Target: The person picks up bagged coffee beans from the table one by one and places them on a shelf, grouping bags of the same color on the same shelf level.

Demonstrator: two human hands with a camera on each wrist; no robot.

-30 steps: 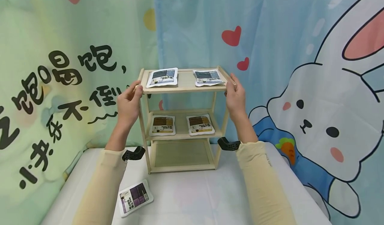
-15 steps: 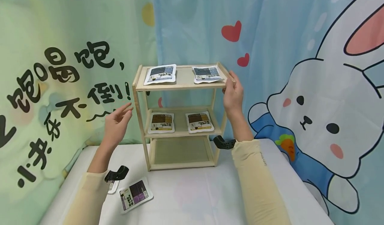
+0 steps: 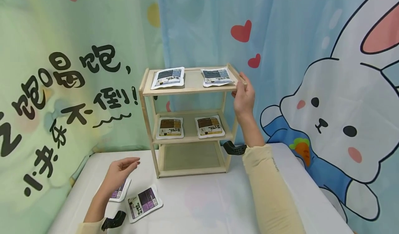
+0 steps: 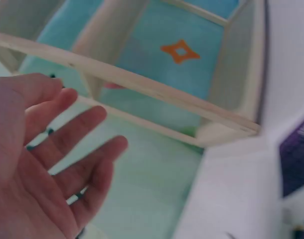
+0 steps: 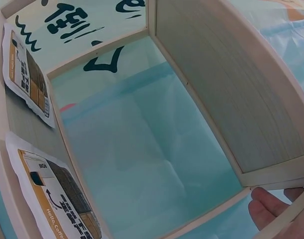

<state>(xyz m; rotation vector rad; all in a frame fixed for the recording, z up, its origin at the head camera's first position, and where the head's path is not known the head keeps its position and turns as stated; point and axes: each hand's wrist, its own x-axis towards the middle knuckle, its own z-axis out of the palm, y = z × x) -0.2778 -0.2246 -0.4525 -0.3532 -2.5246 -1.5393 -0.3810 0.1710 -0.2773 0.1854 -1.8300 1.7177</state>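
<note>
My right hand (image 3: pixel 244 100) grips the top right corner of a three-tier wooden shelf rack (image 3: pixel 190 91); in the right wrist view its fingertips (image 5: pixel 264 204) show around the frame. My left hand (image 3: pixel 120 173) is off the rack with loose, spread fingers and holds nothing. It hovers over the left of the white table, partly covering a purple-labelled pouch (image 3: pixel 121 192). Another purple-labelled pouch (image 3: pixel 144 204) lies just right of that one. Two blue-labelled pouches, a left (image 3: pixel 168 78) and a right (image 3: pixel 217 77), rest on the top tier.
Two brown-and-yellow pouches, one left (image 3: pixel 170 128) and one right (image 3: pixel 210 126), lie on the middle tier. The bottom tier (image 3: pixel 191 157) shows its bare panel. Printed curtains (image 3: pixel 199 26) hang behind and beside the white table (image 3: pixel 212 199).
My left hand has let go of the rack's top left corner and moved down and left towards the table, uncovering part of the second purple pouch. The right hand keeps its grip.
</note>
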